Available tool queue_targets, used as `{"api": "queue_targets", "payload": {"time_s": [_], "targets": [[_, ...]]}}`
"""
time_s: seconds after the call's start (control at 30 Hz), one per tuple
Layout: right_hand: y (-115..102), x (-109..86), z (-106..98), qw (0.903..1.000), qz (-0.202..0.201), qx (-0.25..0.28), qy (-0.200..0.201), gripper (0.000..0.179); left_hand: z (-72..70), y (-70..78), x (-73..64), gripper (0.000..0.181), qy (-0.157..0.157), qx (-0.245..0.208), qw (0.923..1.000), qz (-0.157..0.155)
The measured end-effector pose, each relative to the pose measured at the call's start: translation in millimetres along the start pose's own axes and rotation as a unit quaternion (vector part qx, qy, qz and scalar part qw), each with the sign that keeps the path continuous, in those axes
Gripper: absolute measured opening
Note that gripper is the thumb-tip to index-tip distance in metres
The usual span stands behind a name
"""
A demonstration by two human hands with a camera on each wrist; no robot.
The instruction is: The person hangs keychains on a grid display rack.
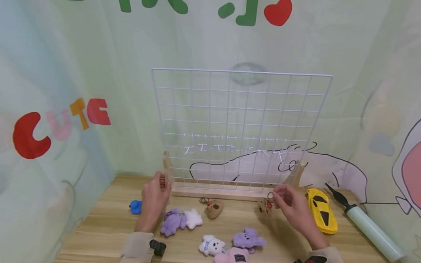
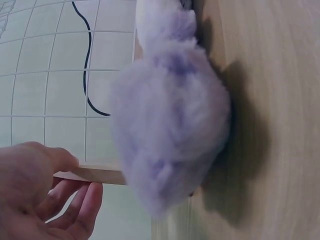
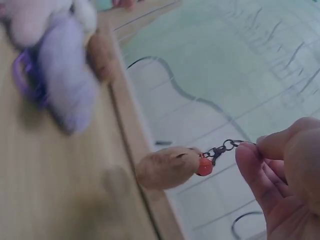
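Note:
My left hand (image 1: 154,196) grips the left side piece of the wooden stand (image 1: 225,194), thumb on one face and fingers behind in the left wrist view. Set in the stand is a white wire grid (image 1: 242,72) with several small white hooks (image 1: 202,147) along a lower row. Between thumb and forefinger, my right hand (image 1: 292,205) pinches the metal ring of a brown plush keychain (image 3: 167,167). An orange-red bead (image 3: 204,166) hangs by its clasp. The plush dangles in front of the stand's right part. Another brown plush keychain (image 1: 214,209) lies before the stand's base.
Purple (image 1: 172,222) and white star (image 1: 193,218) plush charms lie near my left hand. Closer in are a white plush (image 1: 211,245), a purple plush (image 1: 249,238) and a pink plush (image 1: 238,262). A blue duck (image 1: 135,207) sits left; a yellow toy car (image 1: 322,211) and a pump (image 1: 373,233) lie right.

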State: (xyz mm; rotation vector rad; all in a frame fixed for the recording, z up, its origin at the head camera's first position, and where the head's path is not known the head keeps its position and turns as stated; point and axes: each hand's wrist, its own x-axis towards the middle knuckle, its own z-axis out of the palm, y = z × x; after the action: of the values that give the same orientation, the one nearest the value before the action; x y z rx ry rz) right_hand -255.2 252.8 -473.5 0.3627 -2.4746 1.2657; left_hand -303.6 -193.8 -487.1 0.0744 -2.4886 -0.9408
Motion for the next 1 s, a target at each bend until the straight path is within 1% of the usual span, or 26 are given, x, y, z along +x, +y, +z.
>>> {"api": "queue_targets", "payload": {"time_s": [0.17, 0.3, 0.4, 0.43, 0.57, 0.67, 0.77, 0.87, 1.0], "targets": [[-20, 8.1, -4, 0.9979, -0.033, 0.021, 0.052, 0.022, 0.5, -0.4, -0.6, 0.024, 0.001, -0.006, 1.0, -0.002], [-35, 14.0, -10, 0.9957, -0.031, 0.038, 0.079, 0.026, 1.9, -2.0, -1.6, 0.023, 0.01, -0.011, 0.9999, 0.002], [-43, 17.6, -15, 0.9934, -0.024, 0.049, 0.101, 0.026, 3.1, -2.6, -2.7, 0.023, 0.02, -0.012, 0.9997, 0.008], [-45, 18.7, -16, 0.9921, -0.023, 0.06, 0.108, 0.026, 3.6, -2.6, -2.9, 0.023, 0.023, -0.012, 0.9996, 0.01], [-50, 21.8, -21, 0.986, -0.022, 0.097, 0.133, 0.023, 5.1, -1.9, -3.2, 0.023, 0.028, -0.014, 0.9994, 0.012], [-53, 22.8, -23, 0.9816, -0.022, 0.115, 0.15, 0.022, 5.4, -1.1, -2.9, 0.023, 0.022, -0.018, 0.9996, 0.006], [-58, 23.9, -23, 0.9759, -0.013, 0.144, 0.163, 0.021, 5.1, -1.2, -2.7, 0.023, 0.018, -0.021, 0.9996, -0.001], [-64, 25.2, -23, 0.9678, 0.001, 0.177, 0.178, 0.023, 4.7, -1.9, -2.8, 0.023, 0.018, -0.022, 0.9996, -0.002], [-72, 27.5, -24, 0.9602, 0.018, 0.189, 0.205, 0.026, 5.1, -2.6, -2.0, 0.024, 0.02, -0.023, 0.9995, 0.006]]}}
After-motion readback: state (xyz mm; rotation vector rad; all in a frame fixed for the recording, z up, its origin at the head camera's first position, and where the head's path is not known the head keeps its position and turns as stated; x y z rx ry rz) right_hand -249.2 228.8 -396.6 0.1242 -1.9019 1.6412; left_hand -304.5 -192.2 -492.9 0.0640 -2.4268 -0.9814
